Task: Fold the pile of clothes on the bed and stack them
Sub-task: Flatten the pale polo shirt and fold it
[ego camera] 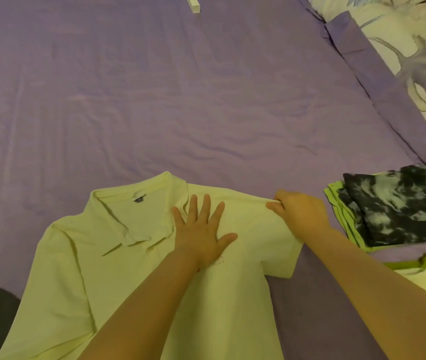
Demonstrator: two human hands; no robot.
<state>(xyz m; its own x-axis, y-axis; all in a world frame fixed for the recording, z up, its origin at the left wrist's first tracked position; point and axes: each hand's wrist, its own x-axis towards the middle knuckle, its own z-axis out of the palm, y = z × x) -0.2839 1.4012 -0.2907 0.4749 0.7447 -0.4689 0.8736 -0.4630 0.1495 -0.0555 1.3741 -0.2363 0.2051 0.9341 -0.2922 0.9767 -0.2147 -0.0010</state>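
The polo (pixel 134 276) lies flat on the bed (pixel 154 87), light and floppy, left hand (pixel 201 235) spread flat inboard of the right hand's (pixel 300 214) grip, which seems pinched on the shoulder seam, a fair hold.

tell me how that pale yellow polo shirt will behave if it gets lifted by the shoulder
Probably floppy: the polo shirt lies flat and creased on the bed sheet, so it would likely drape and sag from where the right hand pinches its shoulder. It looks like thin fabric, likely light. The left hand pressing flat suggests it might otherwise slide.
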